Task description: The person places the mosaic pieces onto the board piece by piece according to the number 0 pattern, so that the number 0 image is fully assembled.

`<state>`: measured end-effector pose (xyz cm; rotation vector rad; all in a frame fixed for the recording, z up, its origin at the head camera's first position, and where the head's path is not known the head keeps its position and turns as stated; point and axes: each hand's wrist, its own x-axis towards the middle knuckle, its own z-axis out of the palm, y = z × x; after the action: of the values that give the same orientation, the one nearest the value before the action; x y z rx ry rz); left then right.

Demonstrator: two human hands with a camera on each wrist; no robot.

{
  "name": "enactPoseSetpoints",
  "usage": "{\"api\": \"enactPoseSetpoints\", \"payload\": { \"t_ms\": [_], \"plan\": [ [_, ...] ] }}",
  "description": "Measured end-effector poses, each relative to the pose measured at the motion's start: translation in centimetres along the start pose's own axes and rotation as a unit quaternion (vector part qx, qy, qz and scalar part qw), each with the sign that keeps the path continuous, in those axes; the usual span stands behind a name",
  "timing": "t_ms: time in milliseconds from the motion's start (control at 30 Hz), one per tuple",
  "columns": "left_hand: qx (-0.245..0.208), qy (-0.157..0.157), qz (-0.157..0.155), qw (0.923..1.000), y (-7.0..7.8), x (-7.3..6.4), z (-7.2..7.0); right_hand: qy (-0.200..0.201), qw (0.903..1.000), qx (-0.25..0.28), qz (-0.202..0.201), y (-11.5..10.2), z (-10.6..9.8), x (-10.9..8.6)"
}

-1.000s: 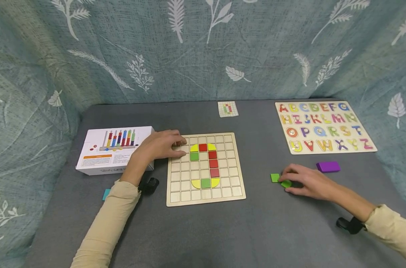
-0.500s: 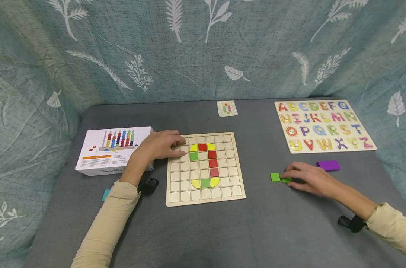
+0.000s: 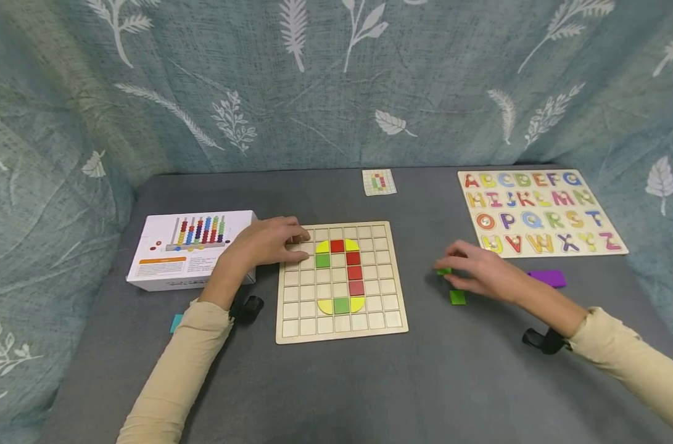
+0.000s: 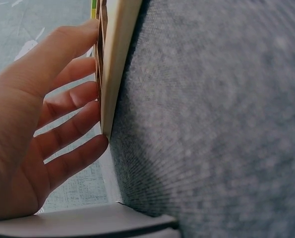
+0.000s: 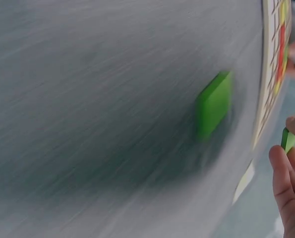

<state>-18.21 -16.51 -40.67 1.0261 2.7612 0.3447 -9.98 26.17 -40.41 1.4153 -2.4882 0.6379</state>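
A wooden grid board (image 3: pixel 380 311) lies on the dark table with red, yellow and green tiles set in its squares as a rounded outline. My left hand (image 3: pixel 269 240) rests on the board's upper left part, its fingertips touching the grid in the left wrist view. Between thumb and fingers, my right hand (image 3: pixel 483 269) pinches a green tile (image 5: pixel 287 140) above the table, right of the board. Just below that hand another green square tile (image 3: pixel 457 298) lies on the table, blurred in the right wrist view.
A small pattern card (image 3: pixel 378 182) lies behind the board. The alphabet puzzle board (image 3: pixel 541 213) is at the back right, with a purple block (image 3: pixel 548 279) in front of it. At the left stand a white abacus box (image 3: pixel 189 259) and a partly hidden teal piece (image 3: pixel 176 322).
My right hand has picked up one of the two green tiles and moved up and left with it, toward the board. The left hand has stayed in place on the board.
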Motion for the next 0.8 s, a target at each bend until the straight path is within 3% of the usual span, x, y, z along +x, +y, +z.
{"api": "enactPoseSetpoints", "payload": {
  "t_ms": [167, 433, 800],
  "plan": [
    [0.002, -0.001, 0.001, 1.0, 0.1, 0.0, -0.1, -0.006, 0.9988, 0.038, -0.031, -1.2, 2.7, 4.2],
    [0.005, -0.003, 0.004, 1.0, -0.2, -0.2, -0.1, -0.029, 0.9949, 0.088, -0.041, -2.5, 6.7, 10.1],
    [0.011, -0.004, 0.011, 0.9999, -0.2, -0.2, -0.2, -0.071, 0.9914, 0.094, -0.056, -3.9, 9.2, 15.5]
  ]
}}
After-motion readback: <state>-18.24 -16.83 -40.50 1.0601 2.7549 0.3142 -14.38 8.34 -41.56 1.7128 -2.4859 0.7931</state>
